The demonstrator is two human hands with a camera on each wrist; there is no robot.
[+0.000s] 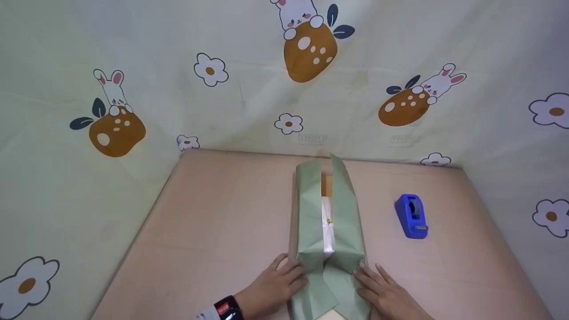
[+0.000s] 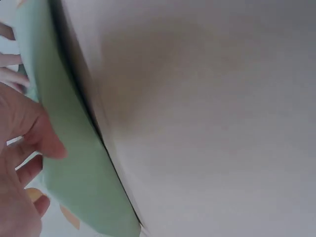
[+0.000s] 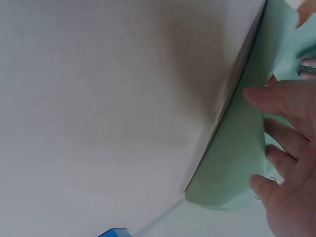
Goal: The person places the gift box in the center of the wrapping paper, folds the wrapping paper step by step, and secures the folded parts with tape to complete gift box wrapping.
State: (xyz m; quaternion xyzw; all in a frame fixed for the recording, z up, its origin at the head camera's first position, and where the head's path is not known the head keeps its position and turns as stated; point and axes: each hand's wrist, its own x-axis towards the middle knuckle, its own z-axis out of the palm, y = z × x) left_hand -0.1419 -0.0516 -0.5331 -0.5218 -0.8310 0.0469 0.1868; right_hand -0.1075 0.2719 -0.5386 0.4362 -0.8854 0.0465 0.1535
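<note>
A long parcel in sage-green wrapping paper (image 1: 349, 213) lies lengthwise on the table. Its two long paper edges leave a narrow gap along the top, where a white strip (image 1: 327, 240) and a brown patch (image 1: 326, 184) show. Nearer the body, the paper flaps overlap, with a pale patch below them. My left hand (image 1: 275, 282) rests along the parcel's left side, fingers on the paper and thumb at the edge in the left wrist view. On the opposite side, my right hand (image 1: 384, 289) touches the paper with spread, nearly straight fingers.
A blue tape dispenser (image 1: 411, 218) stands right of the parcel on the tan tabletop (image 1: 222, 213). Behind and at both sides rises a pale sheet (image 1: 249, 102) printed with rabbits and flowers. A dark band (image 1: 229, 309) circles the left wrist.
</note>
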